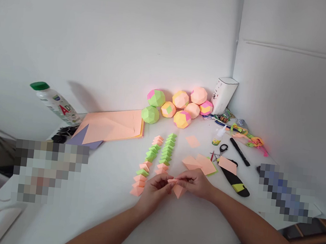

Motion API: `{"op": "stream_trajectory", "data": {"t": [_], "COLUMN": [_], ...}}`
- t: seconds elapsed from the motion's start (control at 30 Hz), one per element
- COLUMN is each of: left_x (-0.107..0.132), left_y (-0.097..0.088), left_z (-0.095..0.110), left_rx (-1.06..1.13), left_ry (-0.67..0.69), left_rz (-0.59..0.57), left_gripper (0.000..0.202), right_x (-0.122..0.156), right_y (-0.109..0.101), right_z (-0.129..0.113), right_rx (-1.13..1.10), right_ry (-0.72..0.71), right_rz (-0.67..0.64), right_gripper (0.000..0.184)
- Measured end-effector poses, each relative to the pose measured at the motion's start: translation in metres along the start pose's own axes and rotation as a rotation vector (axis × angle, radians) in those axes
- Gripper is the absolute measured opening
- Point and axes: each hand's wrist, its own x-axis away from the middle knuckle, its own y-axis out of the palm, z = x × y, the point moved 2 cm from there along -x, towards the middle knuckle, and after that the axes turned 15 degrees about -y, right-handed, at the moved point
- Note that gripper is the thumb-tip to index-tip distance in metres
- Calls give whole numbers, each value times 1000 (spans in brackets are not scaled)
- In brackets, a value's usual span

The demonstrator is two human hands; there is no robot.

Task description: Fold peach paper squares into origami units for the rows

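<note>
Pinching folded peach paper (179, 191) between left hand (158, 185) and right hand (199, 183). Beyond left hand, two rows of green and peach folded pieces (168, 146). Beyond right hand, flat paper (205, 165), scissors (221, 148), glue bottle (217, 137). Farther beyond both, paper balls (180, 99).

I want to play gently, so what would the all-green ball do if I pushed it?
The all-green ball might roll bumpily because it is roundish with flat faces. It looks made of paper, so it is probably light and could dent.
</note>
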Motion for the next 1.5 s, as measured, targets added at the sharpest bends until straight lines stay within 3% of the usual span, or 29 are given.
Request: {"op": "stream_trajectory", "data": {"t": [1.5], "left_x": [1], "left_y": [-3], "left_z": [1], "left_rx": [-96], "left_ry": [28], "left_rz": [37], "left_gripper": [17], "right_x": [-1], "right_y": [2], "right_z": [-5], "right_rx": [-40], "right_ry": [-20], "right_rz": [20], "right_gripper": [27]}}
